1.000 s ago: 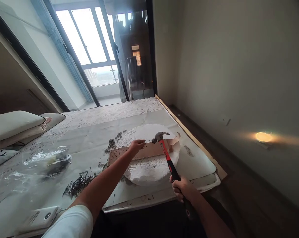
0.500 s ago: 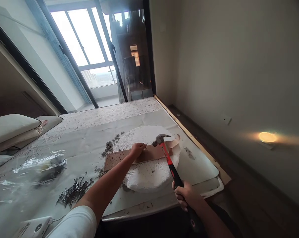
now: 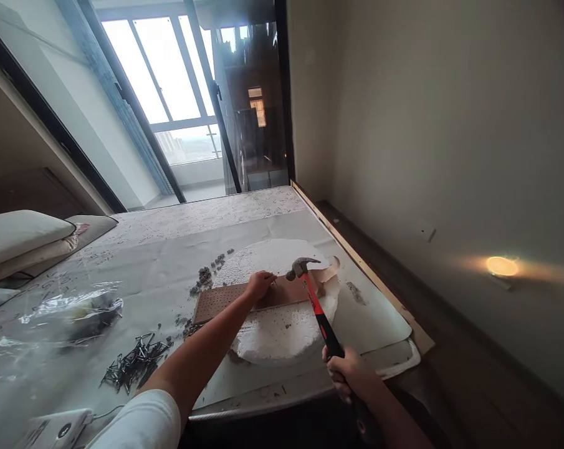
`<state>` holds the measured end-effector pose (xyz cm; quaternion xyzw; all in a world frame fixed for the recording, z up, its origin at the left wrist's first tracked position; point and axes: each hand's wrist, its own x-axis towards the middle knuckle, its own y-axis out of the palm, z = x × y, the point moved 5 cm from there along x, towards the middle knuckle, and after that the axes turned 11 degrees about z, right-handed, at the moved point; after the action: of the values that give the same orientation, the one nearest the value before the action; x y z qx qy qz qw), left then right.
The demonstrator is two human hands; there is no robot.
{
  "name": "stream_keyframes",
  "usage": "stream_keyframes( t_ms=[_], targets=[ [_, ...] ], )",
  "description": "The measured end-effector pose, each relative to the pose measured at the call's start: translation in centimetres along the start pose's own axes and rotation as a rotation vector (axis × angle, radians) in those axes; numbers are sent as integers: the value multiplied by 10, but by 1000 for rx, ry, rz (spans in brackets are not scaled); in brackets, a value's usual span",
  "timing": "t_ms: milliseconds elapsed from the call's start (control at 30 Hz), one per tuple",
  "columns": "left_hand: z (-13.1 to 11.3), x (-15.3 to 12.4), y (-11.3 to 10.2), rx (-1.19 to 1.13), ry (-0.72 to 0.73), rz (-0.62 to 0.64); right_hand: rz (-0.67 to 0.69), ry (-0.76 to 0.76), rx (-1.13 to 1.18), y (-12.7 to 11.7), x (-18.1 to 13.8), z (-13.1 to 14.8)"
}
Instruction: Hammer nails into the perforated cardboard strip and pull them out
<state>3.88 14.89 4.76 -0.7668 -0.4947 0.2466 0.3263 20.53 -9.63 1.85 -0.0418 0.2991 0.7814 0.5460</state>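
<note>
My right hand (image 3: 349, 373) is closed round the black and red handle of a claw hammer (image 3: 313, 296). The hammer's head hangs just right of my left hand, above a brown board (image 3: 291, 292). That board has rows of small holes in its left part and lies across a round white foam slab (image 3: 282, 333). My left hand (image 3: 262, 285) rests on the board, its fingertips pinching a thin nail (image 3: 274, 280), mostly hidden by the fingers. Left of my forearm lies a heap of dark nails (image 3: 134, 363).
Grey crumbs (image 3: 202, 279) are scattered left of the slab. Clear plastic wrapping (image 3: 76, 315) lies at the left, with a white device (image 3: 60, 429) and its cable below it. A wooden edge strip (image 3: 370, 268) borders the mattress beside the wall. Folded bedding (image 3: 27, 234) sits at far left.
The hammer head has dipped slightly and shifted a little left. My left hand stays on the board in the same pinch. The view has moved very slightly.
</note>
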Motion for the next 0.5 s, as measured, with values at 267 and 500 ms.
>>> stream_keyframes(
  t_ms=[267, 500],
  targets=[
    [3, 1, 5, 103, 65, -20, 6, -11, -11, 0, 2, -3],
    [6, -1, 12, 154, 47, -57, -30, 7, -48, -1, 4, -10]
  ],
)
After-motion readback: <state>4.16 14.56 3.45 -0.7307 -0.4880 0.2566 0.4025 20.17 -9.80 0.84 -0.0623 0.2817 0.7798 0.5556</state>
